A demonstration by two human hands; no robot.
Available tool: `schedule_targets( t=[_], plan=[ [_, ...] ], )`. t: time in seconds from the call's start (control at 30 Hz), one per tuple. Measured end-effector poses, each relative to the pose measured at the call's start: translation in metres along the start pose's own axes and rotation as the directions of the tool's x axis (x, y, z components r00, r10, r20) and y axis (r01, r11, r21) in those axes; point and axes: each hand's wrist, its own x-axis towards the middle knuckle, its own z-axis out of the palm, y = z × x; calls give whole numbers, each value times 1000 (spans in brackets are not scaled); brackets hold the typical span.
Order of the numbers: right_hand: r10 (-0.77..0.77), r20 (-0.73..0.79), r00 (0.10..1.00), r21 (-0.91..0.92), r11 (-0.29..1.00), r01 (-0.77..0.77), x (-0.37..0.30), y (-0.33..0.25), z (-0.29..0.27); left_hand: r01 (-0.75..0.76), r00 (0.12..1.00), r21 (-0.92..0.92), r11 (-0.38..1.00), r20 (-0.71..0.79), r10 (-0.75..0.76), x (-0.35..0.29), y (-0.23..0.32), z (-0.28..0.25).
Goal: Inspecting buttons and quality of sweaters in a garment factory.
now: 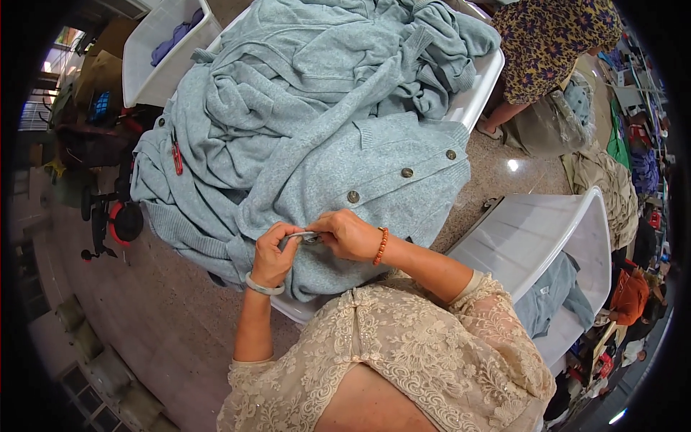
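A blue-grey knitted cardigan with dark buttons and a ribbed pocket edge lies in front of me, on top of a heap of similar knitwear. My left hand pinches a small fold of its knit edge between thumb and fingers. Close beside it, my right hand is closed on the same edge, fingertips nearly meeting the left ones. What lies right under the right fingertips is hidden. Red-handled thread snips rest on the knitwear to the left.
A large white bin holds the heap. Another white bin with grey-blue garments stands at my right, and a third white bin is at the far left. Someone in a patterned garment stands at the far right, near a plastic bag.
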Motion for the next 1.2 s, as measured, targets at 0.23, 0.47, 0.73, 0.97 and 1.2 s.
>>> schedule_targets(
  t=[0.23, 0.47, 0.73, 0.97, 1.2],
  plan=[
    [-81, -30, 996, 30, 996, 82, 2, -10, -4, 39, 998, -51, 998, 41, -37, 0, -10, 2],
    [231, 39, 972, -503, 845, -180, -42, -30, -43, 78, 992, 250, 965, -116, -50, 1, -6, 1],
    [172, -103, 980, -634, 748, -198, -66, -19, -58, -277, 953, 222, 935, -61, 297, 46, 25, 63],
    [152, -138, 979, -612, 764, -205, -66, -5, -62, -183, 981, 287, 940, 116, 155, 78, 14, 94],
    [73, -159, 984, -635, 756, -159, -53, 11, -45, -126, 988, 269, 955, 118, 97, 79, 11, 88]
  ],
)
